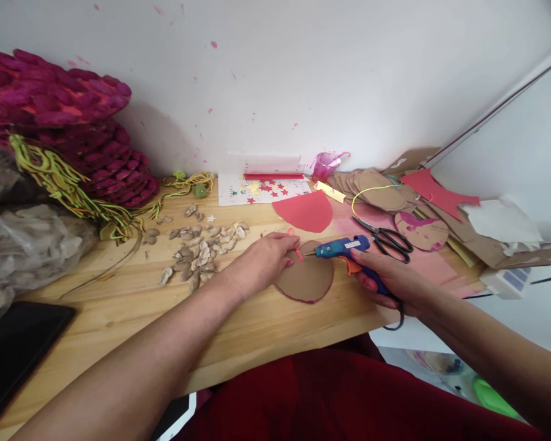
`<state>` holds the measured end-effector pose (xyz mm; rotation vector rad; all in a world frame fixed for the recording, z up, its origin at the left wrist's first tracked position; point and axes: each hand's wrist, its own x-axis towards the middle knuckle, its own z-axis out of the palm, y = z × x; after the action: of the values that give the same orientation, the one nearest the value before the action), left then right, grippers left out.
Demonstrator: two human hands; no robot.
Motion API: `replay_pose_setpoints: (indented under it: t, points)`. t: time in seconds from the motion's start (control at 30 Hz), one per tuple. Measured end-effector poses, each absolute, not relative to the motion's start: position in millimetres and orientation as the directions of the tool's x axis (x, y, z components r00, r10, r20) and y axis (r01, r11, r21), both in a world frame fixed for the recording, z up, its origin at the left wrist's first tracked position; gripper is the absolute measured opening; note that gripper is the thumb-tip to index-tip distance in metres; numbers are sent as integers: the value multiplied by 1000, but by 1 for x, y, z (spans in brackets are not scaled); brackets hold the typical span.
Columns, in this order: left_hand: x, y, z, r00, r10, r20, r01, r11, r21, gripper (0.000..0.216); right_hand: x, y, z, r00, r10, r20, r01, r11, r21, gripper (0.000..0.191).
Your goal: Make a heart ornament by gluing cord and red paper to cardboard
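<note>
My right hand (pixel 392 278) grips a blue glue gun (pixel 344 248) with an orange trigger, its nozzle pointing left at the top edge of a round brown cardboard disc (pixel 308 280). The disc lies flat near the front edge of the wooden table (pixel 133 306). My left hand (pixel 266 257) rests on the disc's left edge, fingers pinched on a thin red cord loop (pixel 296 244) right at the nozzle tip.
Black scissors (pixel 388 239) lie just behind the glue gun. A red paper half-circle (pixel 305 211), a star sheet (pixel 261 188), scattered seed pods (pixel 199 248), stacked magenta pieces (pixel 68 128) and cardboard cutouts (pixel 386 193) crowd the table. A black tablet (pixel 13 349) sits at left.
</note>
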<state>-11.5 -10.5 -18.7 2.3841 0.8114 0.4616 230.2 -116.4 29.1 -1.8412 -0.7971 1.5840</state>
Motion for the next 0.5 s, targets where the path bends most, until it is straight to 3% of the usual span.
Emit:
replay_pose_setpoints:
  t: [0.23, 0.5]
  points:
    - [-12, -11, -18, 757, 638, 141, 440, -657, 612, 31, 225, -110, 28, 124, 706, -697, 159, -708, -688, 51]
    - [-12, -11, -22, 749, 642, 165, 429, -659, 618, 33, 229, -112, 29, 122, 726, -677, 94, -687, -720, 42]
